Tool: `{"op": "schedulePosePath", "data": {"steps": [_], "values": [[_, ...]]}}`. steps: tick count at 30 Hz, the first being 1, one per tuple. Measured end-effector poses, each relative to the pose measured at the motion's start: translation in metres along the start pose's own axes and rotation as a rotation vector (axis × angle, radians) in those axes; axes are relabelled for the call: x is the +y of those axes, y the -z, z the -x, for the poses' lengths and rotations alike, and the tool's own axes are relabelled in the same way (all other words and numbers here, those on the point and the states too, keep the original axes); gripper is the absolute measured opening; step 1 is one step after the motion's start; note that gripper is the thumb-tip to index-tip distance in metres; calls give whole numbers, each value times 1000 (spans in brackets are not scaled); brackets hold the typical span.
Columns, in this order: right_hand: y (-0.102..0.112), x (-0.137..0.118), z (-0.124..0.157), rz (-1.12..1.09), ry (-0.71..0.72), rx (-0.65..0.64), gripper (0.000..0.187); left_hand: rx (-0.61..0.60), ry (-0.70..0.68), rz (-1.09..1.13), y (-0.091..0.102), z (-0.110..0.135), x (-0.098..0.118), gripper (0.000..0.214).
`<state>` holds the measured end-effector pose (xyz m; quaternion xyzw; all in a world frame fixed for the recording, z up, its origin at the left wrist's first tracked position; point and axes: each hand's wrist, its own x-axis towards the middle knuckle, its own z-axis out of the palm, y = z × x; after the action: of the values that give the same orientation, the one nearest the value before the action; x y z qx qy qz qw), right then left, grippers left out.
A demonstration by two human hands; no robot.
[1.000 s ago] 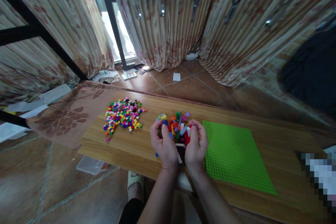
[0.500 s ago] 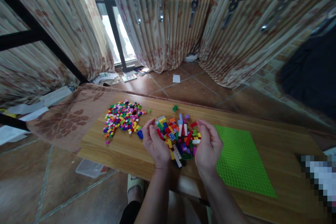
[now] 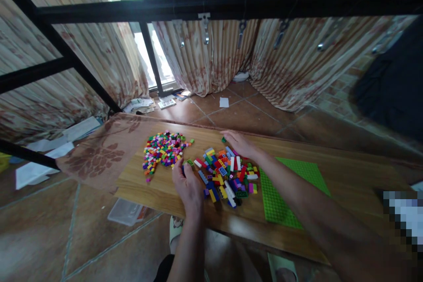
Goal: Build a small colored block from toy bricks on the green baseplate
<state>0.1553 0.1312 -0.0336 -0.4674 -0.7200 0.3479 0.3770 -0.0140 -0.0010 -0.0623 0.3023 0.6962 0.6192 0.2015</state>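
Wood-topped, the table (image 3: 244, 222) carries large bricks (image 3: 223, 171) spread between my left hand (image 3: 188, 185) and a green baseplate (image 3: 275, 208). Farther off, my right hand (image 3: 241, 143) has fingertips at a green brick (image 3: 224, 140); from here I cannot tell whether either grip holds anything.

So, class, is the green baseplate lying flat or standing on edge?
Flat: the green baseplate lies studs up on the wooden table, beside the loose brick pile; the right forearm crosses over it, hiding part.

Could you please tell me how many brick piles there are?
2: the small-brick pile on the left, and the larger-brick pile between it and the green baseplate.
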Motion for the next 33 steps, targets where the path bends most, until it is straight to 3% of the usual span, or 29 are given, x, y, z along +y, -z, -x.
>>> {"op": "schedulePosePath", "data": {"steps": [5,7,11,14,18,22,25,28,31,33], "values": [[0,-9,26,-201,-7,-52,28,-101,8,-37,0,-5,-2,35],[12,-8,34,-177,-1,33,29,-135,25,13,1,-4,1,36],[29,9,48,126,-37,245,33,-164,16,31,9,3,6,37],[16,17,60,163,-27,245,34,-167,-30,-34,16,13,5,39],[-13,1,64,157,16,213,37,-163,-144,-126,21,28,-3,42],[-2,-21,74,199,15,251,45,-193,-251,-207,28,39,-8,46],[25,-17,111,358,-13,286,48,-233,-355,-332,35,52,-6,53],[46,2,171,574,-95,310,52,-290,-477,-526,40,75,-1,68],[52,19,228,786,-220,275,54,-361,-543,-702,40,102,3,87],[52,23,251,878,-279,223,55,-401,-560,-786,36,113,6,97]]}}
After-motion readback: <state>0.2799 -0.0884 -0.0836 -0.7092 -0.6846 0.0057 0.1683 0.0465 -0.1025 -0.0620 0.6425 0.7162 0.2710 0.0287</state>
